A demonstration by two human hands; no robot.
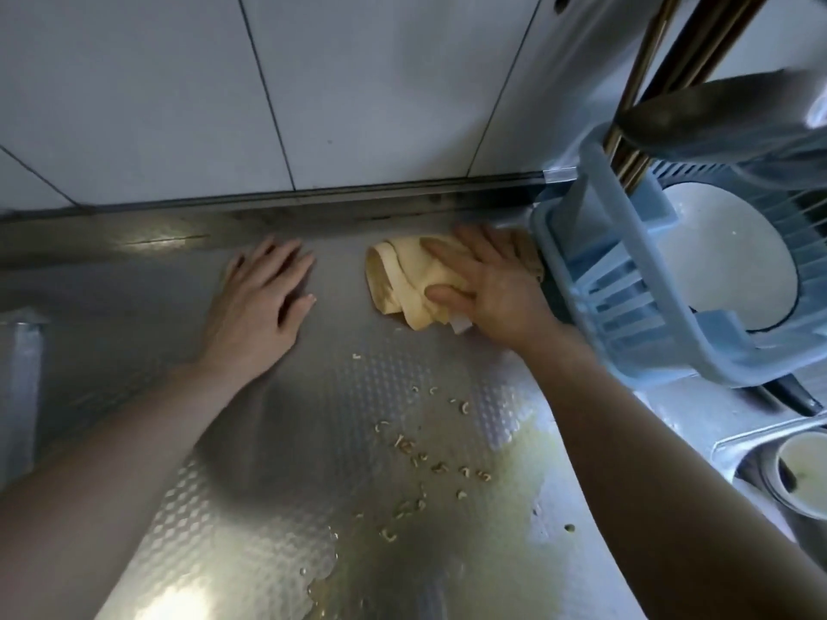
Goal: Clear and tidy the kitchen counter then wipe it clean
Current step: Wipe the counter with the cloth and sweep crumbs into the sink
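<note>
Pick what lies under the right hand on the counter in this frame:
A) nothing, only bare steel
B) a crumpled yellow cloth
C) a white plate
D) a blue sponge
B: the right hand presses flat on a crumpled yellow cloth near the back of the steel counter, beside the blue dish rack.

Cloth (405, 279) on counter (313, 440) by back edge; rack (626, 306) right; crumbs (420, 458) in front.
</note>
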